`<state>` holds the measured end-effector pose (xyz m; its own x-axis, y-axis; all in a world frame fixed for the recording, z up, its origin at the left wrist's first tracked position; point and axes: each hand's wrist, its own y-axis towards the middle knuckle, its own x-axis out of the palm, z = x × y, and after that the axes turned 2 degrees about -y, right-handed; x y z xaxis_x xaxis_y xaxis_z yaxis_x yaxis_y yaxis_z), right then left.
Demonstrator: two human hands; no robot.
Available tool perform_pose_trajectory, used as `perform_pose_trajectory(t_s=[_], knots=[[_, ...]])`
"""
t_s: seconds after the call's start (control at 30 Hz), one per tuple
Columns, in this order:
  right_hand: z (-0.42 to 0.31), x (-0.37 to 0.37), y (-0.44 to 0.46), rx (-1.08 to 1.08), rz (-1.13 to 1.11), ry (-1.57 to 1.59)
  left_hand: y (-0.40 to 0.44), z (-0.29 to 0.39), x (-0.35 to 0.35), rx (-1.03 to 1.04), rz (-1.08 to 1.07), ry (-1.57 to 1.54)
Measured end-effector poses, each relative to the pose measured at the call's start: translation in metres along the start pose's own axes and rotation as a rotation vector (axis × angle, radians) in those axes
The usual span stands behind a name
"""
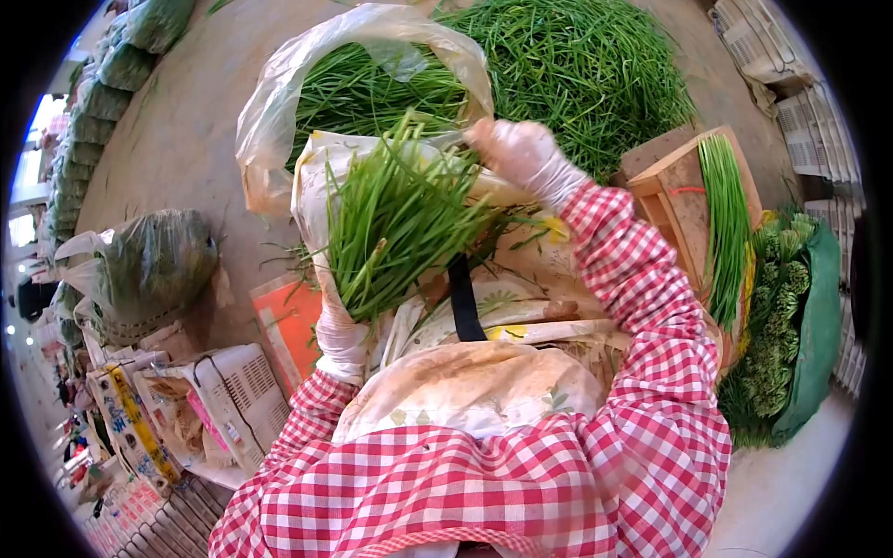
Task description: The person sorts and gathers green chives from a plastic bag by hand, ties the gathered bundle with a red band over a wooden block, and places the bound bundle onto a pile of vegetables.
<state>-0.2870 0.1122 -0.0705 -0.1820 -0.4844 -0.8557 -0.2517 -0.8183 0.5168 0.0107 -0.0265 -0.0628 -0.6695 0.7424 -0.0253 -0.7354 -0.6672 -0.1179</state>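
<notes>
A loose bunch of chives (400, 223), long flat green blades, lies across my lap with its tips pointing up. My left hand (341, 346), in a whitish glove, holds the bunch from its lower left; the blades hide its fingers. At the upper right of the bunch is my right hand (521, 156), also gloved, closed and slightly blurred. What it pinches, if anything, cannot be made out. Just beyond the hands stands a clear plastic bag (270, 121) with more chives inside. A stained pale apron (474, 381) covers my lap under the greens.
A big heap of loose chives (577, 74) lies on the floor ahead. To the right are a wooden stand (674, 205) with a neat chive bundle (726, 223) and a green-wrapped pile of bundles (781, 325). White crates (233, 400) and a filled bag (158, 265) stand left.
</notes>
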Motion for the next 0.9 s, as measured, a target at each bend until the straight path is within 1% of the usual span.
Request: perform_pose_trajectory(t_s=[0.03,0.1,0.13,0.17,0.2,0.23,0.27,0.3,0.33,0.37,0.4,0.43,0.47,0.5,0.53,0.57,0.6,0.7,0.73,0.77,0.83,0.87,0.9], knots=[[0.013,-0.01,-0.001,0.047,-0.123,-0.127,0.001,-0.001,-0.002,0.037,-0.007,0.063],[0.048,-0.011,-0.01,0.023,-0.162,-0.305,0.003,-0.001,-0.004,0.09,-0.029,0.17],[0.067,-0.007,-0.017,0.13,-0.192,-0.322,0.003,-0.001,-0.004,0.107,-0.036,0.22],[0.083,-0.004,-0.023,0.237,-0.222,-0.338,0.004,-0.001,-0.004,0.077,-0.042,0.205],[0.096,-0.012,-0.023,0.462,-0.338,-0.247,0.005,-0.001,-0.004,-0.048,-0.059,0.039],[0.107,-0.022,-0.021,0.685,-0.448,-0.153,0.005,0.003,-0.001,-0.205,-0.059,-0.228],[0.112,-0.022,-0.026,0.896,-0.456,-0.017,0.007,0.009,0.005,-0.416,-0.06,-0.713],[0.097,-0.037,-0.014,0.996,-0.541,0.063,0.008,0.009,0.006,-0.41,-0.057,-0.715],[0.079,-0.052,-0.005,1.031,-0.612,0.374,0.007,0.008,0.006,-0.4,-0.053,-0.698],[0.057,-0.058,-0.003,0.924,-0.589,0.608,0.006,0.006,0.005,-0.39,-0.052,-0.68],[0.028,-0.07,0.007,0.818,-0.618,0.703,0.005,0.005,0.005,-0.38,-0.052,-0.663],[0.006,-0.06,0.013,0.647,-0.697,0.653,0.003,0.004,0.005,-0.372,-0.054,-0.645],[-0.02,-0.058,0.017,0.539,-0.658,0.625,0.002,0.003,0.005,-0.365,-0.059,-0.624],[-0.043,-0.048,0.016,0.524,-0.627,0.579,0.002,0.003,0.006,-0.359,-0.066,-0.602],[-0.056,-0.047,0.026,0.575,-0.652,0.606,0.0,0.008,0.007,-0.36,-0.074,-0.597],[-0.062,-0.052,0.034,0.66,-0.605,0.635,-0.002,0.015,0.009,-0.39,-0.074,-0.629],[-0.063,-0.05,0.033,0.653,-0.534,0.632,-0.004,0.02,0.01,-0.42,-0.07,-0.661],[-0.06,-0.047,0.027,0.601,-0.34,0.598,-0.004,0.017,0.007,-0.418,-0.04,-0.719],[-0.059,-0.049,0.026,0.597,-0.393,0.499,-0.004,0.011,0.005,-0.417,-0.032,-0.743],[-0.057,-0.048,0.026,0.595,-0.397,0.494,-0.005,-0.011,-0.005,-0.185,-0.047,-0.279],[-0.052,-0.037,0.024,0.521,-0.382,0.389,-0.005,-0.018,-0.005,0.049,-0.057,0.184],[-0.05,-0.031,0.022,0.432,-0.243,0.336,-0.007,-0.021,-0.005,0.087,-0.048,0.189],[-0.046,-0.025,0.023,0.434,-0.244,0.339,-0.008,-0.018,-0.001,0.124,-0.04,0.197]])
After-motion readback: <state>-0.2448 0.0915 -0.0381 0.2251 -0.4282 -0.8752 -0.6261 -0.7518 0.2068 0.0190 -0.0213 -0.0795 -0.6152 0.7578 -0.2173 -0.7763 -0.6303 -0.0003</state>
